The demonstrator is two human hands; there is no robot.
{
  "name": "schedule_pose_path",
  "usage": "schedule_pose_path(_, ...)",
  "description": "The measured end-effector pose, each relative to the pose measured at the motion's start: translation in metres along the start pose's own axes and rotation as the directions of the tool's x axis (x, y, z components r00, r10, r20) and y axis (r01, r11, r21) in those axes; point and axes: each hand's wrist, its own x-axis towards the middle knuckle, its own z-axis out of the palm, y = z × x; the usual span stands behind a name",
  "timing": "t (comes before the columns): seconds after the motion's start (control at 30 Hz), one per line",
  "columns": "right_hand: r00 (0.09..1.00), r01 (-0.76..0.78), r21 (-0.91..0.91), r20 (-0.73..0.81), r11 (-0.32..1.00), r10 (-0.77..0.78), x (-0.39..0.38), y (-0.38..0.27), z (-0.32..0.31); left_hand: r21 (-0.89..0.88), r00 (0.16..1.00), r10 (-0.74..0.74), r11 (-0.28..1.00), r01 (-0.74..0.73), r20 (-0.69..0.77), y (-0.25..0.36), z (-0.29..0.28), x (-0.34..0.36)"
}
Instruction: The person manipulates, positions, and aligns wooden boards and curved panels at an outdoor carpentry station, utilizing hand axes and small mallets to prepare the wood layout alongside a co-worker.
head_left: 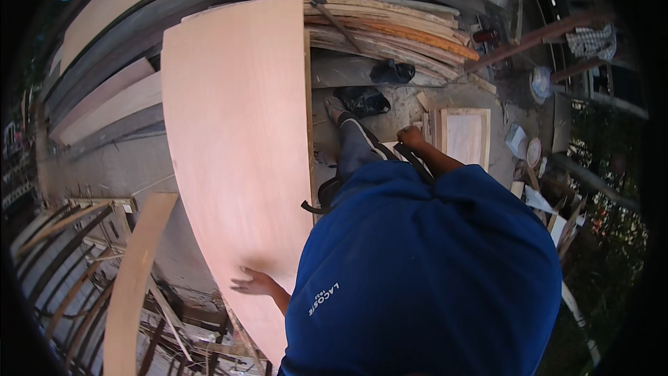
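Observation:
A long sheet of pale plywood (236,118) lies to my left, running from the far stack of boards toward me. My left hand (256,283) is over the near part of the sheet, its fingers apart and slightly smeared by motion. It seems to rest on or just above the surface; I cannot tell if it touches. Nothing shows in it. On the other side, my right hand (410,138) is curled into a fist beside my thigh, near a small wooden frame with a pale panel (467,141). Whatever it may hold is hidden.
Stacked planks (396,31) lie at the far side, with a hammer-like tool (334,21) on them. Black plastic bags (362,101) sit on the ground by my foot. A loose narrow board (136,285) and scrap wood (62,257) stand at left. Offcuts (557,226) lie at right.

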Motion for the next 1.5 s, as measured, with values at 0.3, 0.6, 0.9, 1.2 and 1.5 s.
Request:
schedule_pose_path(0.3,0.978,-0.196,0.596,0.057,0.779,0.203,0.108,0.009,0.009,-0.514,0.643,0.765,0.569,-0.643,0.043,0.427,-0.054,0.042)
schedule_pose_path(0.6,0.832,0.023,0.233,-0.544,0.972,0.11,0.242,0.016,0.005,-0.323,0.388,0.921,0.378,-0.868,0.034,0.525,-0.002,0.002)
schedule_pose_path(0.9,0.948,-0.045,-0.098,-0.318,0.994,0.012,0.379,-0.042,0.036,-0.296,0.453,0.879,0.477,-0.828,0.148,0.531,0.002,0.009)
schedule_pose_path(1.2,0.798,0.186,0.176,-0.601,0.967,-0.044,0.321,0.003,0.008,-0.296,0.417,0.897,0.442,-0.847,0.148,0.539,-0.002,-0.001)
schedule_pose_path(1.5,0.755,0.614,0.093,-0.359,0.784,-0.549,0.106,-0.182,-0.17,-0.445,0.476,0.879,0.432,-0.784,0.014,0.523,-0.007,0.005)
